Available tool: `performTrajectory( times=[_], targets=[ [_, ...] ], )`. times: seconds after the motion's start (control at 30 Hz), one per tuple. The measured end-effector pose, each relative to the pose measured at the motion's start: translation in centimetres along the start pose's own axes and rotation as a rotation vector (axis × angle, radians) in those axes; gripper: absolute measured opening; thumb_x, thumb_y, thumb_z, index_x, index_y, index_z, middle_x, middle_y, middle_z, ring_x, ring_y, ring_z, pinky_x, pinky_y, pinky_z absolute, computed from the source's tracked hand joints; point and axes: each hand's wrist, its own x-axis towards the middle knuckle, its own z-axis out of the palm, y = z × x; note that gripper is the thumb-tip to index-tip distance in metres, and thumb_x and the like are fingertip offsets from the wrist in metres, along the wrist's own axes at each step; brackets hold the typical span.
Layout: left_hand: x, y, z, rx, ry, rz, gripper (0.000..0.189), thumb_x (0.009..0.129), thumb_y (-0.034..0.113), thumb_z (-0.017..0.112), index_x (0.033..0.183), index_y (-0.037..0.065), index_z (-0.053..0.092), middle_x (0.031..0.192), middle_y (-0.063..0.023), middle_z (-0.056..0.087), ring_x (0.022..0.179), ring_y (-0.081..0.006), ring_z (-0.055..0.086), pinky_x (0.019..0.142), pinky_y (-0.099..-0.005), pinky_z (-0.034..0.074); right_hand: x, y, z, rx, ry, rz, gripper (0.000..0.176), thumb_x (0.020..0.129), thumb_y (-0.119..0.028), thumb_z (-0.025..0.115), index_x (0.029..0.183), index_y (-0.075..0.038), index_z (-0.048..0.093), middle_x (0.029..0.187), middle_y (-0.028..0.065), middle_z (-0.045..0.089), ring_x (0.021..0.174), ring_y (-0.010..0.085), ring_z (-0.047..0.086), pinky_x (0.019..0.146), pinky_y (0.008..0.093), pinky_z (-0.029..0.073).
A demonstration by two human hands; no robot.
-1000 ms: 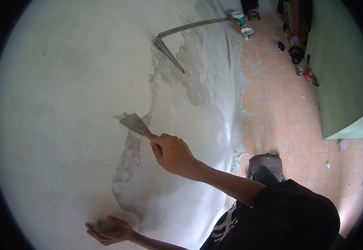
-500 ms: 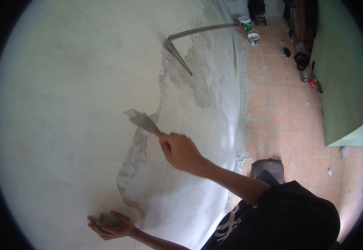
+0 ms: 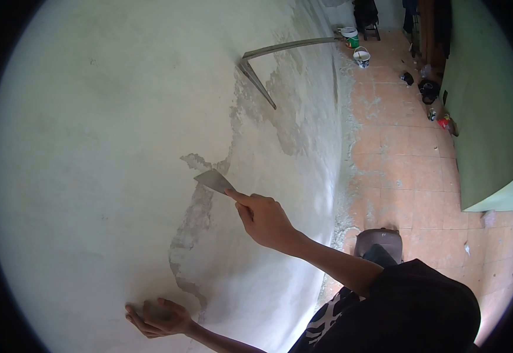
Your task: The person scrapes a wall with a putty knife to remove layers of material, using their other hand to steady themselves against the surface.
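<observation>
My right hand is closed round the handle of a putty knife, its index finger stretched toward the blade. The flat metal blade lies at the pale wall, over the top of a rough, grey chipped strip. Lower left, my left hand is cupped close to the wall, fingers curled around a grey lump whose kind I cannot make out. Another bare patch of wall shows just above the blade.
A bent metal bracket juts from the wall above my right hand. Two paint buckets stand on the tiled floor at the far end. A brown seat or stool is close to my body. Odds and ends lie along the green partition.
The putty knife and my right hand have shifted slightly down and to the right, and the blade, blurred before, is now sharp. My left hand stays in place; the view has moved slightly.
</observation>
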Motion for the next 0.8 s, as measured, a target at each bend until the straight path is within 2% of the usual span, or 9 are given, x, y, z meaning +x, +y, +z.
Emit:
performTrajectory(
  times=[0.03, 0.2, 0.27, 0.33, 0.4, 0.6, 0.67, 0.8],
  targets=[
    [-0.2, 0.1, -0.4, 0.004, -0.014, 0.002, 0.034, 0.095, 0.044, 0.053, 0.099, 0.012, 0.062, 0.132, -0.0098, 0.058, 0.128, -0.0266, 0.050, 0.096, -0.0383, 0.033, -0.1, 0.1, 0.0, -0.001, 0.018, -0.017, 0.037, 0.096, -0.010, 0.051, 0.133, -0.010, 0.057, 0.067, 0.0133, 0.057, 0.059, 0.0236, 0.056, 0.061, 0.0377, 0.046],
    [-0.4, -0.2, -0.2, 0.009, -0.011, 0.008, 0.034, 0.095, 0.044, 0.053, 0.098, 0.011, 0.062, 0.132, -0.0099, 0.058, 0.128, -0.0266, 0.051, 0.095, -0.0380, 0.033, 0.1, -0.2, -0.2, 0.031, 0.087, -0.042, 0.036, 0.096, -0.009, 0.051, 0.132, -0.011, 0.058, 0.067, 0.0134, 0.058, 0.060, 0.0240, 0.056, 0.061, 0.0376, 0.046],
    [-0.5, -0.4, -0.3, 0.000, -0.011, 0.013, 0.035, 0.095, 0.044, 0.053, 0.098, 0.011, 0.062, 0.132, -0.0100, 0.058, 0.128, -0.0266, 0.051, 0.095, -0.0380, 0.034, 0.8, 0.2, 0.3, 0.019, 0.070, -0.073, 0.036, 0.095, -0.012, 0.050, 0.130, -0.010, 0.059, 0.070, 0.0150, 0.059, 0.060, 0.0283, 0.059, 0.059, 0.0409, 0.050],
    [-0.4, -0.3, -0.1, -0.026, 0.030, 0.011, 0.029, 0.095, 0.041, 0.054, 0.098, 0.014, 0.064, 0.132, -0.0048, 0.059, 0.126, -0.0264, 0.053, 0.093, -0.0412, 0.036, 1.0, -0.1, 0.0, -0.001, 0.041, -0.042, 0.036, 0.095, -0.011, 0.050, 0.131, -0.010, 0.058, 0.070, 0.0147, 0.059, 0.060, 0.0280, 0.059, 0.060, 0.0408, 0.050],
    [-0.2, 0.0, -0.1, -0.022, 0.016, -0.004, 0.029, 0.095, 0.041, 0.054, 0.098, 0.014, 0.064, 0.132, -0.0050, 0.059, 0.126, -0.0265, 0.053, 0.093, -0.0411, 0.036, 1.0, -0.2, -0.5, -0.031, -0.006, -0.002, 0.037, 0.095, -0.011, 0.050, 0.131, -0.010, 0.057, 0.070, 0.0144, 0.059, 0.060, 0.0278, 0.059, 0.060, 0.0406, 0.050],
    [-0.3, -0.1, -0.2, -0.028, 0.026, -0.001, 0.030, 0.095, 0.042, 0.054, 0.098, 0.014, 0.064, 0.132, -0.0056, 0.059, 0.126, -0.0267, 0.053, 0.093, -0.0408, 0.036, 0.6, 0.7, 0.8, -0.003, 0.112, -0.082, 0.039, 0.095, -0.011, 0.050, 0.133, -0.011, 0.055, 0.072, 0.0154, 0.058, 0.059, 0.0287, 0.059, 0.058, 0.0419, 0.050],
    [-0.4, -0.3, -0.2, -0.035, 0.018, 0.006, 0.030, 0.095, 0.043, 0.054, 0.098, 0.015, 0.064, 0.132, -0.0057, 0.059, 0.126, -0.0267, 0.053, 0.093, -0.0409, 0.036, 2.1, 0.5, 1.4, -0.012, 0.144, -0.056, 0.038, 0.095, -0.008, 0.050, 0.132, -0.009, 0.057, 0.066, 0.0126, 0.054, 0.056, 0.0241, 0.054, 0.059, 0.0374, 0.046],
    [-0.4, -0.5, -0.1, -0.044, 0.026, 0.011, 0.031, 0.094, 0.044, 0.054, 0.098, 0.014, 0.063, 0.133, -0.0061, 0.059, 0.127, -0.0272, 0.052, 0.094, -0.0415, 0.035, 1.4, -0.3, 1.0, -0.026, 0.129, -0.060, 0.038, 0.095, -0.007, 0.050, 0.132, -0.010, 0.058, 0.065, 0.0123, 0.053, 0.056, 0.0244, 0.054, 0.059, 0.0375, 0.046]
  ],
)
